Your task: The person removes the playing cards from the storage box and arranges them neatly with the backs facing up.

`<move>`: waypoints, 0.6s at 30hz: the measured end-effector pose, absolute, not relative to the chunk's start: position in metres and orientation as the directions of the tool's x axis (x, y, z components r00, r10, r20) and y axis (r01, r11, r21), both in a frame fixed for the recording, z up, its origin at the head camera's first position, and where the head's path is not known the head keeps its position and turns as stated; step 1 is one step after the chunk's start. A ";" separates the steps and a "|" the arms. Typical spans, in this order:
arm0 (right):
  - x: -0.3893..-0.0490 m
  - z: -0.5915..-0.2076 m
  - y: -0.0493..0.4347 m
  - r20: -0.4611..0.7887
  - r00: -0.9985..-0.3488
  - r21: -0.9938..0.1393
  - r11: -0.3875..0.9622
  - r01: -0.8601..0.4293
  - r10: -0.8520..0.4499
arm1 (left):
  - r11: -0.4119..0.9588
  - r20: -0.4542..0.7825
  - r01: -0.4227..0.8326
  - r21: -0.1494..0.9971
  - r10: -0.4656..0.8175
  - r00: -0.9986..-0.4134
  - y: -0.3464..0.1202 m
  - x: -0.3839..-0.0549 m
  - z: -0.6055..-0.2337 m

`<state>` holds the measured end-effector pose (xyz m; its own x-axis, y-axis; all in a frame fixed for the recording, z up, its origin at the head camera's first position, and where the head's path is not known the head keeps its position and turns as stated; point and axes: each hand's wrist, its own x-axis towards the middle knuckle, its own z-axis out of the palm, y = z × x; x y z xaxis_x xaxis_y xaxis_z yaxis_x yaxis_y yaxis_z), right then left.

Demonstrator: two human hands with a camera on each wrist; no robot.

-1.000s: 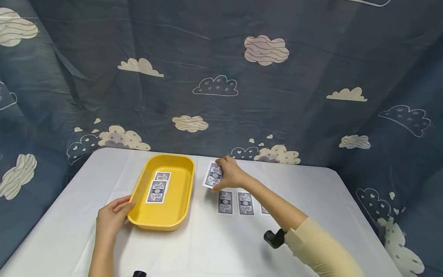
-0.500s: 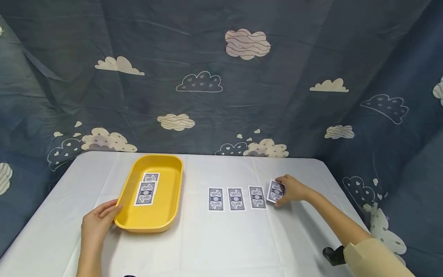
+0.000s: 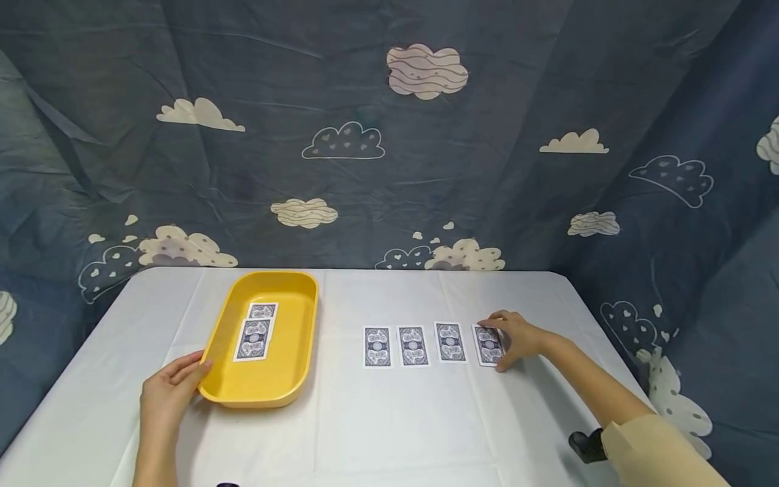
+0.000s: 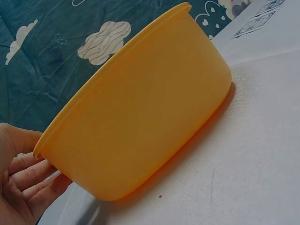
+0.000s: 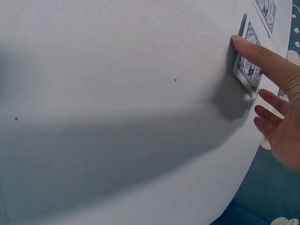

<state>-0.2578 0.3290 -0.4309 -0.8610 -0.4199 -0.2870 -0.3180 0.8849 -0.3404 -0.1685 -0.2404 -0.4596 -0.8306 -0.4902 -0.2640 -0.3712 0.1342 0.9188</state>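
Observation:
My left hand (image 3: 167, 392) grips the near left corner of a yellow tray (image 3: 307, 358), thumb over the rim and fingers against the outside wall. Two overlapping playing cards (image 3: 252, 340), backs up, lie inside the tray. To the right, my right hand (image 3: 520, 338) holds a blue-backed playing card (image 3: 488, 346) by its edges, thumb at the near edge and fingers at the far one. That card is close over the white table, at the right end of a row of face-down cards. In the right wrist view, the thumb (image 5: 258, 54) lies along the edge of the card (image 5: 251, 58).
The row holds three more cards, the left card (image 3: 377, 348), the middle card (image 3: 414, 346) and the right card (image 3: 450, 343). A white cloth (image 3: 395, 426) covers the table. Behind it hangs a dark curtain (image 3: 255, 162) with cloud prints.
My right hand has carried the card from beside the tray to the right end of the row, then lowered and straightened it. My left hand has stayed on the tray; the head view has shifted.

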 end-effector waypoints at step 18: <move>-0.289 -0.413 0.287 -0.152 -0.917 -0.319 0.897 -0.307 -0.368 | 0.176 -0.195 -0.308 0.935 -0.470 -0.861 -0.239 -0.166 -0.458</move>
